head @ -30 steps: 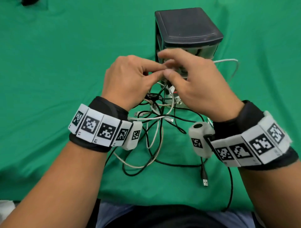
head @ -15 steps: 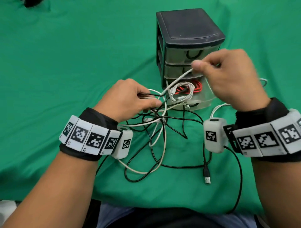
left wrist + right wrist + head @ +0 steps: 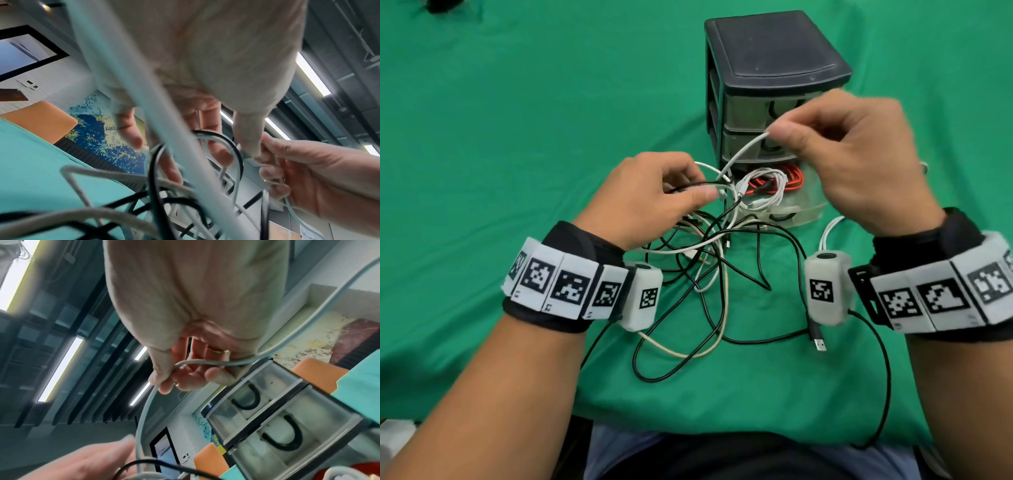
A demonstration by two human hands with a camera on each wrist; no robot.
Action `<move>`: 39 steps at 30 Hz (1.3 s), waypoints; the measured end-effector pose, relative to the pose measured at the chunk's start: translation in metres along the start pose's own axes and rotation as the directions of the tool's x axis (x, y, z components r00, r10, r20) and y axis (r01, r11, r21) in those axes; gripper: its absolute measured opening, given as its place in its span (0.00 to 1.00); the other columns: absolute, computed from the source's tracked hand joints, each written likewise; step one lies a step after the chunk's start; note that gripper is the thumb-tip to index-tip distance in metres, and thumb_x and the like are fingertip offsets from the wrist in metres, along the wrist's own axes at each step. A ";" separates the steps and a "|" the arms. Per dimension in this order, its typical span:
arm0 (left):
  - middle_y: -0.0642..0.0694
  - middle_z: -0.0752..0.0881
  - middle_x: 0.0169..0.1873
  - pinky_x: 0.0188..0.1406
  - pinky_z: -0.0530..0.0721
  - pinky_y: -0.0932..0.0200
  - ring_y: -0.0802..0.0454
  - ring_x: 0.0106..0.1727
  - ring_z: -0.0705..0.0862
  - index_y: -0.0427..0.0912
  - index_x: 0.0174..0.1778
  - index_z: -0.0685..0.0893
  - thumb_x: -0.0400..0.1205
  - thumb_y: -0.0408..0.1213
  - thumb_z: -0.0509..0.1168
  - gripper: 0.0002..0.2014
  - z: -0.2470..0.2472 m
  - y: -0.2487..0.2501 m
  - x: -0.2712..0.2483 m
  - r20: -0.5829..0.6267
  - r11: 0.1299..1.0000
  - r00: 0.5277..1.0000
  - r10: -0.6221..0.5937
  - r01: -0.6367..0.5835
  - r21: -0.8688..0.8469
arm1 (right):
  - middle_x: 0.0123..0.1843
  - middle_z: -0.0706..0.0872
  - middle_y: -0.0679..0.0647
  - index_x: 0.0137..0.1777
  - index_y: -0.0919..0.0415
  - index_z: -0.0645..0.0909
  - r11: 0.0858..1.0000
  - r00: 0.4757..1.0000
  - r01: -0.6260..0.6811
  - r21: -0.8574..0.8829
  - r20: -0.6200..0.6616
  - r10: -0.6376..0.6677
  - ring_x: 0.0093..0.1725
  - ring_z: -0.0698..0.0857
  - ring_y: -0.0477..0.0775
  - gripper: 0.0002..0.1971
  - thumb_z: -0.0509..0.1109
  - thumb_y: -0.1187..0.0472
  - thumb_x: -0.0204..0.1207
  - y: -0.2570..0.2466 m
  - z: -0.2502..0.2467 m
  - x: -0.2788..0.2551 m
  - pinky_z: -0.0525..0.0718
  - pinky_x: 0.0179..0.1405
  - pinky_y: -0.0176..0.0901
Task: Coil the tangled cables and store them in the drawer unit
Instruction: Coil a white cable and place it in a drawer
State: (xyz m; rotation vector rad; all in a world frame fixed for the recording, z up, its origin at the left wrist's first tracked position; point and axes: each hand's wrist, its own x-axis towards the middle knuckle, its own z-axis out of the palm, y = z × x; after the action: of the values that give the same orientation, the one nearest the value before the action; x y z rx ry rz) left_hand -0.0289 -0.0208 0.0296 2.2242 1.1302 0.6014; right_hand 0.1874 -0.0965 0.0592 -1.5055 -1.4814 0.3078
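Right hand is up in front of the drawer unit, thumb and forefinger pinched on a white cable, the other fingers loosely curled behind; the wrist view shows that cable running across the palm and out past the thumb. The line slants down and left to the left hand, which sits lower, back of the hand up, fingers curled and thumb pressed in, gripping a black cable together with white ends right at the knot. Beneath both wrists lies the tangle of black and white cables, spread on the green cloth, a USB plug lying loose at its near right edge. The bottom drawer is pulled open, just behind the tangle, with a red cable and a white coil inside. The two upper drawers are closed.
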 end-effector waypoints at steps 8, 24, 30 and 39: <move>0.39 0.90 0.31 0.48 0.83 0.45 0.44 0.34 0.87 0.54 0.26 0.88 0.74 0.76 0.52 0.33 0.003 -0.008 -0.002 0.089 0.994 0.993 -0.079 0.072 0.079 | 0.30 0.87 0.48 0.47 0.57 0.79 0.932 0.984 -0.022 0.362 -0.155 0.084 0.21 0.82 0.49 0.06 0.66 0.59 0.86 -0.002 -0.004 0.004 0.72 0.15 0.39; 0.41 0.90 0.42 0.44 0.83 0.53 0.46 0.42 0.88 0.38 0.54 0.86 0.89 0.48 0.52 0.20 0.004 0.040 -0.006 0.001 0.873 0.998 0.061 -0.053 -0.485 | 0.35 0.83 0.50 0.46 0.55 0.76 0.956 0.999 0.031 0.292 -0.050 -0.017 0.30 0.80 0.49 0.08 0.61 0.63 0.87 -0.002 0.009 -0.004 0.76 0.32 0.33; 0.39 0.85 0.27 0.34 0.86 0.55 0.41 0.29 0.86 0.35 0.46 0.86 0.90 0.51 0.42 0.31 0.018 0.065 -0.014 0.187 0.650 0.980 0.073 0.096 -0.754 | 0.36 0.80 0.48 0.47 0.53 0.74 0.962 0.997 0.057 0.267 -0.062 -0.042 0.34 0.77 0.53 0.08 0.59 0.62 0.88 -0.002 0.012 -0.008 0.78 0.37 0.49; 0.50 0.74 0.21 0.18 0.64 0.63 0.55 0.17 0.66 0.37 0.46 0.82 0.90 0.37 0.50 0.17 0.018 0.074 -0.015 0.198 0.643 0.956 0.216 0.014 -0.766 | 0.35 0.77 0.48 0.47 0.53 0.74 0.973 0.998 0.047 0.225 -0.053 -0.036 0.36 0.74 0.45 0.07 0.59 0.60 0.88 -0.001 0.016 -0.014 0.75 0.38 0.43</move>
State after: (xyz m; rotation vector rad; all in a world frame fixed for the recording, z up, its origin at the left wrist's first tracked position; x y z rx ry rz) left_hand 0.0163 -0.0737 0.0629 1.5469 0.4513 0.6378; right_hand 0.1718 -0.1013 0.0456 -1.2900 -1.3875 0.3992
